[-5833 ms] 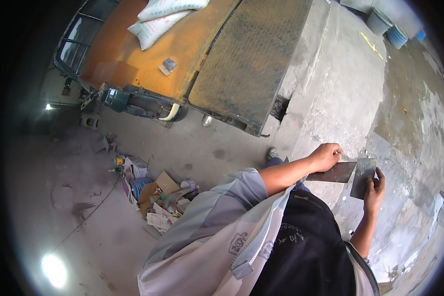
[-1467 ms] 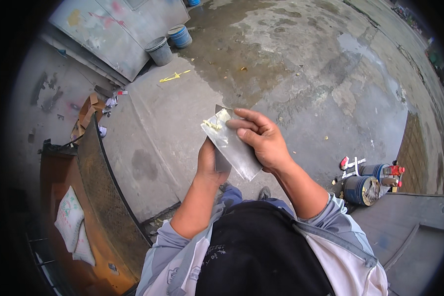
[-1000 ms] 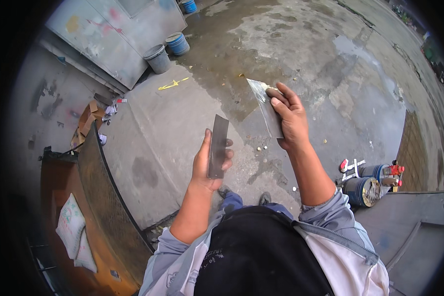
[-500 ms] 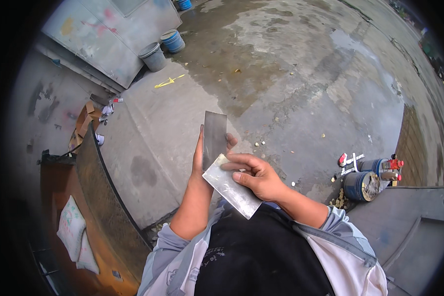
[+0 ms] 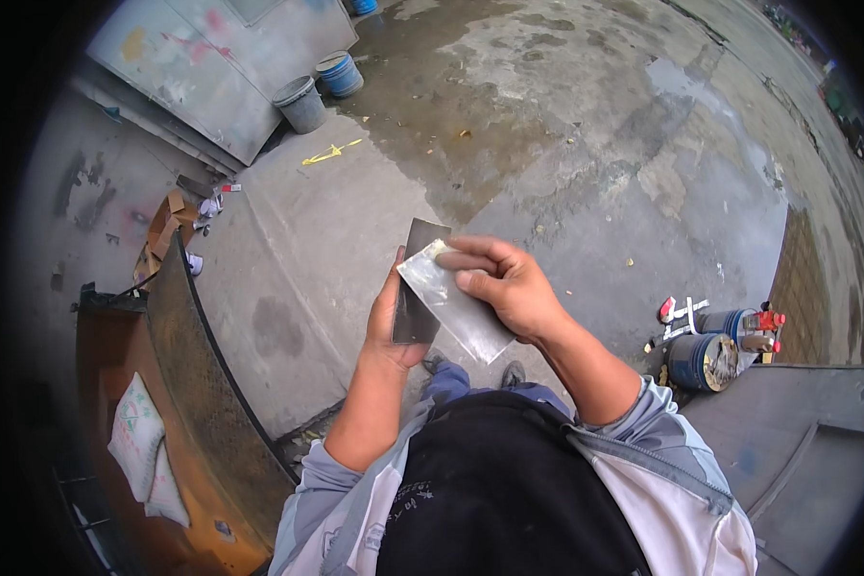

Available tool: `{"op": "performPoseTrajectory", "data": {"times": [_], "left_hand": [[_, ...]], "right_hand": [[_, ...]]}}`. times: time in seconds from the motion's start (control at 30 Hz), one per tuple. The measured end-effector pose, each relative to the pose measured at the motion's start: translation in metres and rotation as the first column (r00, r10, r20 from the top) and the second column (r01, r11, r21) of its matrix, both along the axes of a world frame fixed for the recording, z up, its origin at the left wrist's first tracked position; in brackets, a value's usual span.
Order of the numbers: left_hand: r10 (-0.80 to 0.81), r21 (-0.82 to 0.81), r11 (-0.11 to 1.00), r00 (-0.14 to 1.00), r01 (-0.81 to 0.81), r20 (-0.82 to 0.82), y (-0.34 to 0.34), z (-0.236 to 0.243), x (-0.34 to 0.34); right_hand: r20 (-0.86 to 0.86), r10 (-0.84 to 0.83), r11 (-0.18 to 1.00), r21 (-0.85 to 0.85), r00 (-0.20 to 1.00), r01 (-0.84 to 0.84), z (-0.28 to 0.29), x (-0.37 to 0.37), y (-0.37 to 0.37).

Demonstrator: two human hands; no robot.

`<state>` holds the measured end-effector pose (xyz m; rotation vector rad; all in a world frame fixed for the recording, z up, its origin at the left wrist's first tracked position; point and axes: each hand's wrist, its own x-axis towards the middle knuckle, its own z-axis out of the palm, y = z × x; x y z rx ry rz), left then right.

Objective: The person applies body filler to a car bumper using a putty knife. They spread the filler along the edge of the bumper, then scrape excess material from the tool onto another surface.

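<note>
My left hand is wrapped round the edges of a dark grey rectangular plate, held up in front of my chest. Across it lies a thin, shiny light grey plate, pinched at its upper right edge between the thumb and fingers of my right hand. A yellowish smear marks the light plate's top corner. This plate covers much of the dark one and hides the left hand's fingertips. Whether the two plates touch, I cannot tell.
Left of me stands a curved, rusty-edged metal piece with white sacks beside it. Blue buckets with tools sit at the right. A grey bucket and a cardboard box are farther left. Wet patches mark the concrete.
My right hand has moved the light plate up over the dark plate, now covering much of it. The dark plate has tilted a little to the right.
</note>
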<state>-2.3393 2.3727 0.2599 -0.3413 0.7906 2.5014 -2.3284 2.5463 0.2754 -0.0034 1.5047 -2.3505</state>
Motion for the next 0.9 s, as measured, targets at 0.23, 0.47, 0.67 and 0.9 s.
{"op": "performPoseTrajectory", "data": {"times": [0.23, 0.47, 0.67, 0.9], "left_hand": [[-0.032, -0.059, 0.998, 0.998, 0.036, 0.063, -0.007, -0.003, -0.002], [0.138, -0.597, 0.733, 0.932, -0.324, -0.336, -0.004, 0.013, -0.008], [-0.204, -0.732, 0.214, 0.703, -0.647, -0.681, -0.011, -0.008, 0.000], [-0.066, -0.658, 0.492, 0.729, -0.570, -0.681, -0.021, 0.000, 0.002]], "right_hand": [[-0.095, -0.005, 0.997, 0.075, 0.995, 0.012, -0.011, 0.018, -0.009], [-0.087, -0.116, 0.992, -0.069, 0.989, 0.110, -0.016, 0.033, -0.009], [-0.041, -0.303, 0.939, -0.186, 0.952, 0.291, -0.005, -0.028, 0.006], [-0.212, -0.154, 0.988, -0.025, 0.965, 0.152, -0.044, 0.027, 0.010]]}}
